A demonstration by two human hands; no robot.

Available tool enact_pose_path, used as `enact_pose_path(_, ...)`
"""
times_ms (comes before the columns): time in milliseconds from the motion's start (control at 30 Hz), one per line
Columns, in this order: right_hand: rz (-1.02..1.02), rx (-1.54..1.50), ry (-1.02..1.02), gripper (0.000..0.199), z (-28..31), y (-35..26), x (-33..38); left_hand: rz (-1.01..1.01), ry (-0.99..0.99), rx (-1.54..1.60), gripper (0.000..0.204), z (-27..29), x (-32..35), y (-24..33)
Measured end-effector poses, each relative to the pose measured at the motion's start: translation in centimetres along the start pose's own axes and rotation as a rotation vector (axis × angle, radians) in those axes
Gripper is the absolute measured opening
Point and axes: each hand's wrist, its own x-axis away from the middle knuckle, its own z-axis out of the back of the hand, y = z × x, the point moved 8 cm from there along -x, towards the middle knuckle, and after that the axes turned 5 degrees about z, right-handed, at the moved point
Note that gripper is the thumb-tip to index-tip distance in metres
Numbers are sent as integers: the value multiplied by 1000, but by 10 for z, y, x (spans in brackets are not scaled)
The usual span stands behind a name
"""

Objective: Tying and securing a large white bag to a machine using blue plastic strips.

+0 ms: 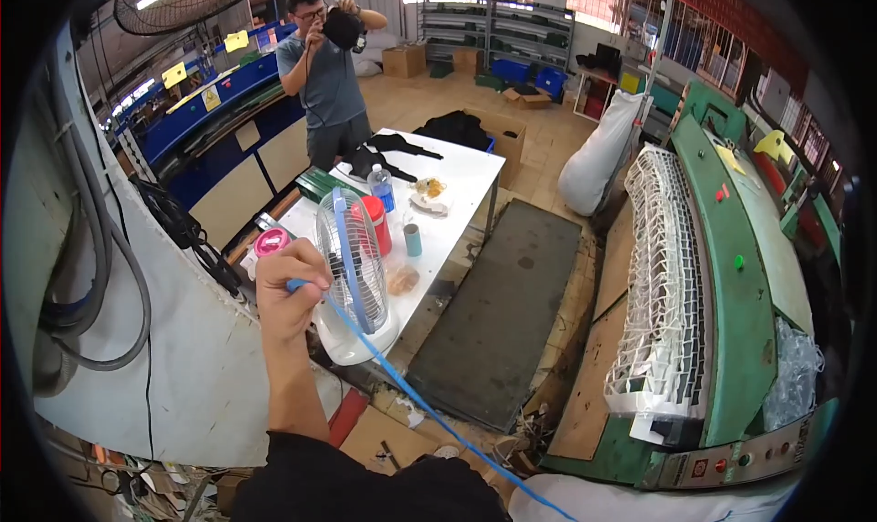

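1. Your left hand (288, 284) is raised in front of you with its grip closed on the end of a blue strap (402, 385), the fingers curled tight round it at about the height of the fan's middle. Your right hand is not in view, so nothing can be said of its grip.

2. The strap runs from your fist down and to the right, past the base of the small white table fan (352, 275), and leaves the picture at the lower edge. A second length of blue lies looped over the fan's wire guard, from top to bottom.

3. The fan stands upright at the near corner of the white table (466, 179), close to the edge. As a judgement: pull along the strap's line, not sideways, or the fan may tip or slide off that corner.

4. Keep the band flat against the guard; a twist would likely let it slip between the wires.

5. Mind the things just behind the fan: a red cup (377, 225), a clear water bottle (382, 189), a small teal tube (413, 240) and a plastic bag of food (402, 278). A jerk could knock them.

6. Another person (324, 70) stands at the table's far end, well apart from your hand; the green machine with its white wire rack (662, 284) lies to your right.
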Motion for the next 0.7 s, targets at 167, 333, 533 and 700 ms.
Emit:
enact_pose_path(167, 141, 224, -154, 35, 4, 0, 9, 95, 192, 488, 20, -18, -2, -33)
enact_pose_path(333, -8, 0, -202, 35, -10, 9, 13, 284, 290, 789, 13, -39, -17, -93)
enact_pose_path(533, 28, -147, -164, 24, -2, 3, 0, 251, 208, 835, 35, -8, -24, -150)
enact_pose_path(700, 167, -288, 165, 14, 107, -58, -61, 394, 46, 569, 27, -187, -12, -134)
